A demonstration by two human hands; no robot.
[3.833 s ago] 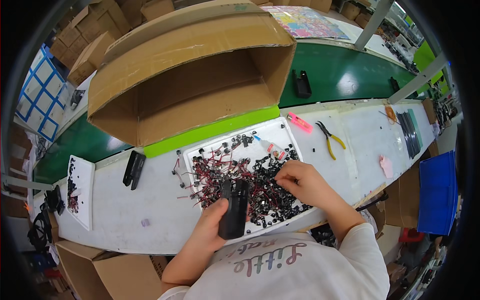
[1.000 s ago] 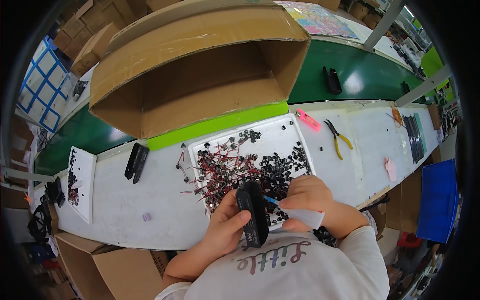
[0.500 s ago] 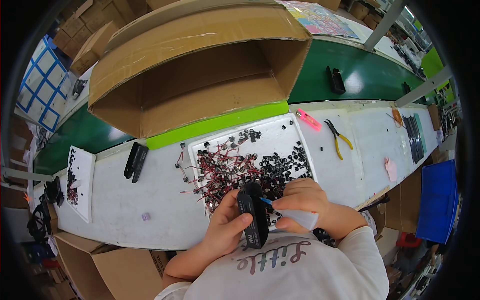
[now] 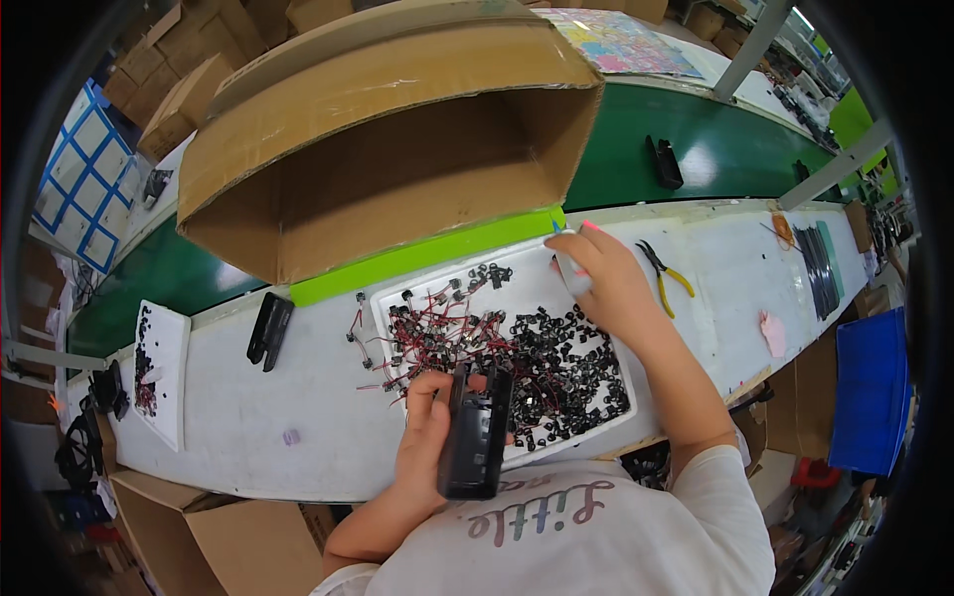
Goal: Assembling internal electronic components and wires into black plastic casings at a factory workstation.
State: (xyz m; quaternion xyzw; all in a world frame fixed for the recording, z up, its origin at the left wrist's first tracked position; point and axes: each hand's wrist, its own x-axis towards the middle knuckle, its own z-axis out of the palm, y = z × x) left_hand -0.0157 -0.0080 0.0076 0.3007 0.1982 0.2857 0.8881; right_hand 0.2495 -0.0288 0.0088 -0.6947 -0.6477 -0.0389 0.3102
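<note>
My left hand [image 4: 422,437] is closed around a black plastic housing [image 4: 475,447], held upright over the near edge of a white foam tray [image 4: 542,268]. The housing's hollow side now faces me. Over the tray's far right corner, my right hand [image 4: 608,278] grips a small translucent white squeeze bottle [image 4: 573,275] with a blue tip, which points away from me. In the tray lie many small black parts [image 4: 566,368] and a tangle of components with red and black wires [image 4: 437,333]. Some wired pieces hang over its left edge.
A large open cardboard box [image 4: 397,179] stands behind the tray, above a bright green strip [image 4: 427,256]. Yellow-handled pliers [image 4: 666,278] lie to the right. Leftward are another black housing [image 4: 269,331] and a smaller white tray [image 4: 171,387]. A green belt [image 4: 715,139] runs behind.
My right hand has carried the bottle away from the housing, up and over the tray's far corner, covering most of the pink object. My left hand has turned the housing and lowered it slightly.
</note>
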